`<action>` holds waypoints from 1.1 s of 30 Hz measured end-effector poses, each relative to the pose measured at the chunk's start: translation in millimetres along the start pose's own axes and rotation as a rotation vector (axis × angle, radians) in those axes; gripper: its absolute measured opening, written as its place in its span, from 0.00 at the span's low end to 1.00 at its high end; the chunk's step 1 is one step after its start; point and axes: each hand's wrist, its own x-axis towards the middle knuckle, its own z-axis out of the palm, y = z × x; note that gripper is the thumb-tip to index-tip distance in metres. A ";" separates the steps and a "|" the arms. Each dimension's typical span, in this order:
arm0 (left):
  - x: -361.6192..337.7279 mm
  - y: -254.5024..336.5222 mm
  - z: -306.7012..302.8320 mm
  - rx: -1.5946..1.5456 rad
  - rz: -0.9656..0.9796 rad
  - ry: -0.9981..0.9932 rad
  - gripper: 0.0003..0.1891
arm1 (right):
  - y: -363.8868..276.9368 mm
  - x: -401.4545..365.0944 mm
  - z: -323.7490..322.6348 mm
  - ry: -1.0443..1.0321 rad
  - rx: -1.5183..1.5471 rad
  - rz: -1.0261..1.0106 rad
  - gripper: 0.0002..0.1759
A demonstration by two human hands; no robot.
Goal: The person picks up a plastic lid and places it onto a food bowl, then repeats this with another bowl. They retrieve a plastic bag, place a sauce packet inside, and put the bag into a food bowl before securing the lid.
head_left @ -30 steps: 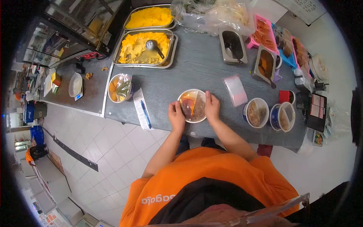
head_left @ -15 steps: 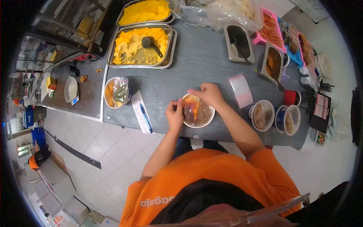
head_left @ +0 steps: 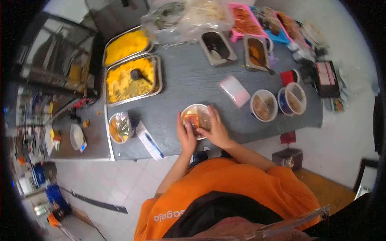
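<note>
A round paper bowl with a clear cover sits near the counter's front edge. Something orange shows under its left half and something brown under its right. My left hand cups the near left side of this bowl. On the opposite side, my right hand curves round the rim. Both thumbs lie over the cover, close to each other. To the left stands another bowl with yellow-orange food and a shiny sachet on top. A paper slip with a blue pen lies between the two bowls.
Metal trays of yellow food stand at the back left, a black scoop in the nearer one. To the right are a stack of clear bags, covered bowls, metal pans and a pink basket.
The view has shifted. My right hand has come off the bowl's far rim to its right side, and both hands now wrap the bowl with thumbs on the cover.
</note>
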 end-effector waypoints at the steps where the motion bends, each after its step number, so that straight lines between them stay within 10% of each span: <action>1: -2.9 -6.6 2.8 -0.015 0.011 -0.038 0.26 | 6.9 -5.0 -0.9 0.035 -0.014 0.019 0.50; 5: -0.4 -16.7 0.6 0.074 -0.033 -0.022 0.23 | 9.3 -3.7 -3.6 -0.030 0.132 0.109 0.52; 7: -0.1 -13.2 -0.7 -0.417 -0.474 -0.083 0.21 | 18.3 -5.7 -4.7 -0.069 0.295 0.100 0.50; 13: -11.2 12.8 35.8 -0.609 -0.470 -0.158 0.24 | 17.8 -32.4 -61.3 -0.026 0.386 0.143 0.48; 19: 18.4 123.4 145.0 -0.586 -0.306 -0.442 0.21 | 2.1 -48.9 -179.3 0.499 -0.018 0.060 0.47; 33: 18.8 117.5 231.8 -0.273 -0.411 -0.498 0.21 | 101.4 -53.1 -231.2 0.292 0.062 0.178 0.44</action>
